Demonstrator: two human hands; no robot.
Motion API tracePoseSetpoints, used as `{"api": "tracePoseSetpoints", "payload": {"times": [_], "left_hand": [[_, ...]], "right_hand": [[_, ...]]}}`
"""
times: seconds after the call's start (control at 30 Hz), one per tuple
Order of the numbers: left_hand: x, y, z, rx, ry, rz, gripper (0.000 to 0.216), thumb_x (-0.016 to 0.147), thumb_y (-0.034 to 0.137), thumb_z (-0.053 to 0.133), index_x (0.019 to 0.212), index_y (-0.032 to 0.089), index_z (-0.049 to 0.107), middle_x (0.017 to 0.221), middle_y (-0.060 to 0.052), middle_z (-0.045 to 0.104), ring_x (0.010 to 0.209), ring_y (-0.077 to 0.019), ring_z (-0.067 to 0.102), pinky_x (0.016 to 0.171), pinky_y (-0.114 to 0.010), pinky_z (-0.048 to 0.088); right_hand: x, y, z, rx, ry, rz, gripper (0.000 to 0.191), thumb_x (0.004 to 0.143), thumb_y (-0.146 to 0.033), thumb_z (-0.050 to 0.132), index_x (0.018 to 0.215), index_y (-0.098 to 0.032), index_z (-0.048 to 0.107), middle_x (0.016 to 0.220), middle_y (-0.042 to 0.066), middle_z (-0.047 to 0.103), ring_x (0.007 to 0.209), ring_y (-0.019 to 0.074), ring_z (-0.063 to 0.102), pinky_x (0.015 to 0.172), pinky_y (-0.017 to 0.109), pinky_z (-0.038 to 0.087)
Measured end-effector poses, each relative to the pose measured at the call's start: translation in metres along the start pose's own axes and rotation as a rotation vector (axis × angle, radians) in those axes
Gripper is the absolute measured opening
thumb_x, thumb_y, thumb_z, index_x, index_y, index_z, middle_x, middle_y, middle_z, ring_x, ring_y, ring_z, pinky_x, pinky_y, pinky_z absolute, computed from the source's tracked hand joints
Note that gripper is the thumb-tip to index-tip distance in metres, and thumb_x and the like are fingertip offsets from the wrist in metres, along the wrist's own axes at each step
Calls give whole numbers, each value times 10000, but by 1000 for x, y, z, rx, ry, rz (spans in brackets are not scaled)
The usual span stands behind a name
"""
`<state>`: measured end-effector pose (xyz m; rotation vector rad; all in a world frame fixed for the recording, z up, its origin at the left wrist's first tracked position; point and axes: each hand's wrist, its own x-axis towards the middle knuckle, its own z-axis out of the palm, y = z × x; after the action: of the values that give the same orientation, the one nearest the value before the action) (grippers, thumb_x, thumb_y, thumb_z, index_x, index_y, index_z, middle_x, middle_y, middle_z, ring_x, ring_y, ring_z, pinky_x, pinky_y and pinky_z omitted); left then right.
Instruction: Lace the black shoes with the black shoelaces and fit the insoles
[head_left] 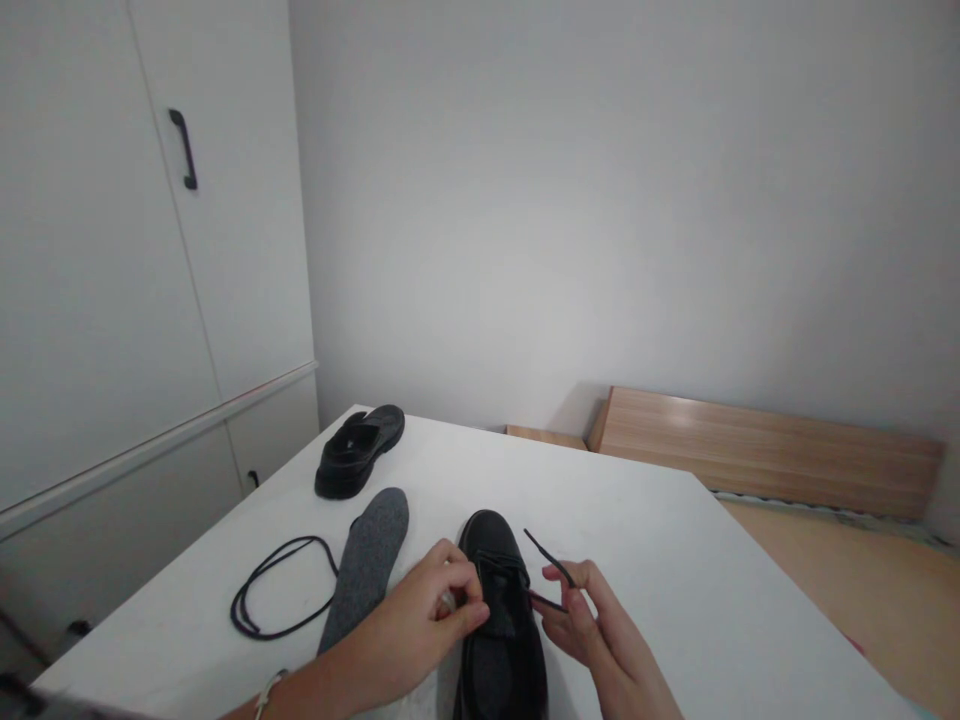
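Note:
A black shoe (501,640) stands on the white table (660,560), toe pointing away from me. My left hand (427,620) is closed in a pinch at the shoe's left eyelets, on the black lace. My right hand (592,625) is on the shoe's right side, fingers pinched round the free end of the black lace (547,556), which sticks up and away.
A grey insole (367,565) lies left of the shoe, a coiled second black lace (281,585) beyond it. A second black shoe (358,450) sits at the table's far left corner. White cupboard doors (150,250) stand left; a wooden bed frame (757,450) is behind right.

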<state>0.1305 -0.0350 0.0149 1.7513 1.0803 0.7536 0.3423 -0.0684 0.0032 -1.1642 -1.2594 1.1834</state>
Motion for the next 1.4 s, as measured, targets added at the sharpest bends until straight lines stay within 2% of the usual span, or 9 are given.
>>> {"api": "tracePoseSetpoints", "payload": {"times": [0.17, 0.33, 0.53, 0.63, 0.73, 0.83, 1.1, 1.27, 1.4], "left_hand": [[-2, -5, 0, -124, -11, -13, 207, 834, 394, 598, 780, 195, 574, 1053, -50, 503, 998, -210, 533, 806, -274, 447], [-2, 2, -7, -135, -24, -18, 192, 788, 370, 649, 725, 199, 588, 1182, -93, 550, 1260, -285, 443, 1082, -392, 286], [-4, 7, -10, -257, -99, -46, 239, 762, 418, 691, 722, 206, 587, 1297, -112, 532, 1388, -289, 338, 1113, -392, 272], [-4, 11, -18, -168, -100, -24, 233, 787, 415, 677, 738, 200, 604, 1312, -98, 528, 1326, -275, 416, 1072, -372, 323], [-3, 20, -30, -114, -108, -8, 248, 825, 416, 647, 751, 184, 598, 1017, -71, 646, 995, -218, 600, 885, -331, 437], [-2, 33, -36, -305, -163, -28, 308, 868, 454, 620, 779, 160, 594, 809, -46, 693, 701, -144, 589, 686, -267, 439], [7, 43, -10, -585, -230, 130, 453, 853, 593, 644, 869, 149, 559, 712, -19, 640, 651, -132, 613, 631, -248, 480], [13, 37, -12, -714, -278, 174, 353, 790, 347, 806, 974, 141, 586, 895, -49, 683, 793, -125, 633, 729, -249, 490], [19, 30, -16, -647, -120, 158, 319, 793, 327, 794, 978, 132, 621, 813, -36, 690, 712, -129, 620, 668, -256, 478]], "right_hand": [[3, 5, -11, 75, -25, 99, 496, 799, -719, 603, 1065, -300, 612, 1224, 72, 640, 1117, 282, 670, 928, 420, 531], [1, 0, -18, 160, -118, 179, 493, 754, -675, 691, 1099, -325, 661, 1412, 83, 568, 1276, 321, 561, 1006, 483, 456], [2, -9, -16, 377, -199, 184, 323, 763, -560, 730, 901, -271, 692, 1540, 87, 437, 1317, 368, 508, 951, 522, 480], [4, -15, -20, 305, -164, 127, 311, 800, -549, 696, 798, -239, 671, 1531, 98, 444, 1342, 378, 475, 1029, 555, 414], [4, -25, -24, 65, -71, -62, 306, 849, -540, 657, 790, -241, 685, 1499, 94, 469, 1414, 347, 372, 1162, 533, 244], [5, -37, -20, -151, -82, -243, 269, 892, -508, 619, 847, -264, 721, 1406, 109, 533, 1394, 331, 384, 1161, 531, 264], [21, -56, 11, -183, -261, -383, 125, 886, -375, 685, 876, -274, 758, 1238, 99, 639, 1158, 262, 601, 999, 409, 471], [30, -48, 11, -81, -224, -404, 57, 857, -297, 729, 895, -285, 769, 884, 25, 686, 808, 160, 656, 730, 264, 517], [32, -39, 7, -26, -126, -314, 295, 817, -300, 776, 1103, -313, 701, 820, -20, 668, 783, 127, 625, 733, 225, 497]]}}
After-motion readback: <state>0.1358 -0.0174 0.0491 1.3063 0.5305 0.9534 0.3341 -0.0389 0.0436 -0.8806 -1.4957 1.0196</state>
